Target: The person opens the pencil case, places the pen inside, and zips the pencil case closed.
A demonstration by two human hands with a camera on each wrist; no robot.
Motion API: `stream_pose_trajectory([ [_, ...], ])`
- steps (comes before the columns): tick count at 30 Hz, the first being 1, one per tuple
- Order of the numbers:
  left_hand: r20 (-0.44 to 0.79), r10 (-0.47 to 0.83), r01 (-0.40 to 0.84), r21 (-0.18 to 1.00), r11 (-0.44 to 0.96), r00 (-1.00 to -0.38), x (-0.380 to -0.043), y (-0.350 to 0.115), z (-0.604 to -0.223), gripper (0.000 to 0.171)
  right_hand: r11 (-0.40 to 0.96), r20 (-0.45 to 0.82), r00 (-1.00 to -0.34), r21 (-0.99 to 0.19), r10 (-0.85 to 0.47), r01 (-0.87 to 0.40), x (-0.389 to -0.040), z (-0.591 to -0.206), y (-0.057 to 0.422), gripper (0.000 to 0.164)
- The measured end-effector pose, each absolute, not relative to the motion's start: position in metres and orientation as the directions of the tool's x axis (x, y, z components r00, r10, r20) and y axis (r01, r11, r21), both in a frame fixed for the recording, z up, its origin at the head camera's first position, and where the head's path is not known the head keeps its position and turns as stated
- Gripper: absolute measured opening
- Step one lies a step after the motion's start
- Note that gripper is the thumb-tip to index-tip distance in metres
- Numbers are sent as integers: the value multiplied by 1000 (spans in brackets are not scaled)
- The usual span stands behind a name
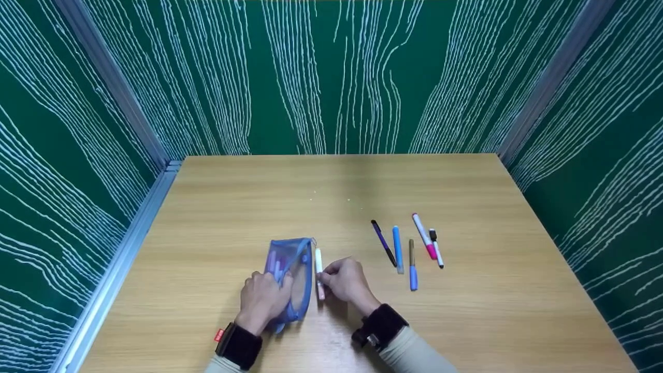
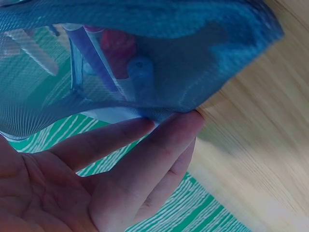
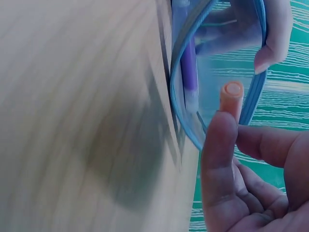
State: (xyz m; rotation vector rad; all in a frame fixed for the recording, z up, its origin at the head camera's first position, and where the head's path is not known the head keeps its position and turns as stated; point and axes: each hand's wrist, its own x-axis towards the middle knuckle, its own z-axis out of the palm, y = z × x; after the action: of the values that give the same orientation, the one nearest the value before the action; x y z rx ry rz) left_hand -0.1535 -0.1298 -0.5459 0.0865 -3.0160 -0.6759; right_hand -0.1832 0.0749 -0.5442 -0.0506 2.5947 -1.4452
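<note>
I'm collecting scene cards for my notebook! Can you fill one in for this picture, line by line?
Place: light wood-grain table, green walls with wavy white lines
Left grip: holds the blue see-through mesh pouch
Pouch: open; long purple pen inside
Right grip: pinches a slim white marker with a peach end
Held marker: beside the pouch
Lying loose: slim purple-black pen, blue marker, gold-blue marker, white-pink marker, white-black marker

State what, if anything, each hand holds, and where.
The left hand grips the blue mesh pouch by its mouth's rim; the right hand pinches the pale marker near its pinkish end.
</note>
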Motion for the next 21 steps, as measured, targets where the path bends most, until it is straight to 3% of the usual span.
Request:
stream_pose_trajectory([
  [13,-5,-63,-58,447,893,-998,-154,-130,-545,54,388,-246,-960,-905,-136,177,-177,-546,44,8],
  [21,-18,-63,-64,450,891,-998,-154,-130,-545,53,372,-252,-954,-911,-159,179,-178,-549,32,9],
])
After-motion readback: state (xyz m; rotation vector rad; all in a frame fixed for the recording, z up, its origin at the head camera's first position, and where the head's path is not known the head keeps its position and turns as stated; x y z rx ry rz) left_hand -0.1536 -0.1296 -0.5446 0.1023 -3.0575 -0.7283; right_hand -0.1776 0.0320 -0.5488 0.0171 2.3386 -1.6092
